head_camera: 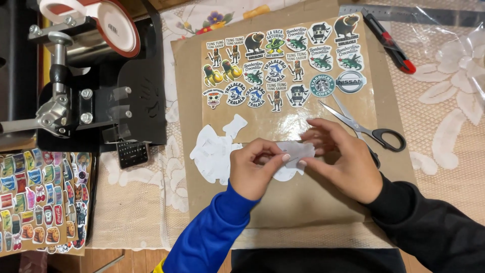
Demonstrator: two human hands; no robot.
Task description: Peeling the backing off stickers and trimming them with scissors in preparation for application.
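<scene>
My left hand [254, 169], in a blue sleeve, and my right hand [341, 156], in a black sleeve, meet over a brown cardboard sheet [303, 202]. Together they pinch a small white sticker cut-out [297, 150] between the fingertips, its blank side up. Under it lies another white piece [284, 174]. A pile of white backing scraps [214, 151] sits just left of my left hand. Beyond the hands, several colourful cartoon stickers [283, 63] lie in rows on a clear film.
Black-handled scissors [371, 131] lie right of my right hand. A red-and-black utility knife [391, 45] and a metal ruler [429, 14] are at the far right. A black heat press [91, 81] stands left. More sticker sheets [43, 202] lie at the lower left on the lace tablecloth [444, 126].
</scene>
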